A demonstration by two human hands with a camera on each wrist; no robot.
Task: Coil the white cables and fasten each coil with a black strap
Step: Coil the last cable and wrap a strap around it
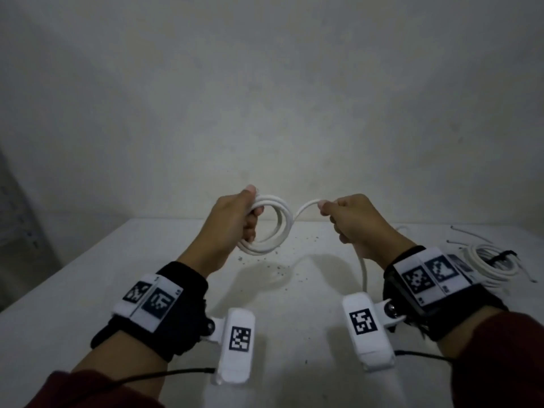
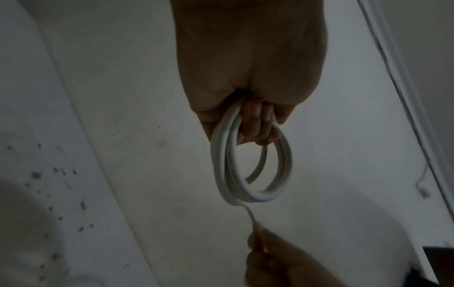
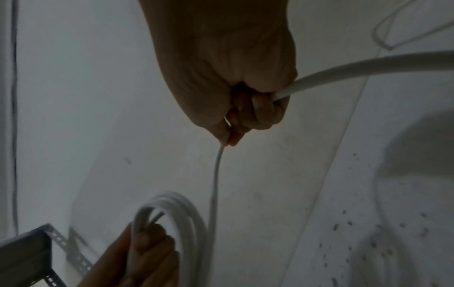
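Note:
My left hand point(image 1: 245, 214) grips a coil of white cable point(image 1: 275, 231) of about three loops, held up above the white table point(image 1: 294, 319). The coil point(image 2: 253, 170) hangs from my curled left fingers point(image 2: 255, 126). The cable's free run point(image 1: 306, 207) leads right into my right hand point(image 1: 343, 214), which grips it in a fist and lets the rest point(image 1: 363, 269) trail down past the wrist. In the right wrist view the cable point(image 3: 368, 68) enters my fist point(image 3: 245, 108) and leaves below point(image 3: 216, 184) toward the coil point(image 3: 181, 217).
A coiled white cable point(image 1: 488, 265) bound with a black strap point(image 1: 504, 256) lies at the table's right. Thin loose cable ends point(image 1: 465, 231) lie behind it. Dark crumbs point(image 1: 276, 266) speckle the table's middle. A perforated metal shelf frame point(image 3: 61, 244) stands at the left.

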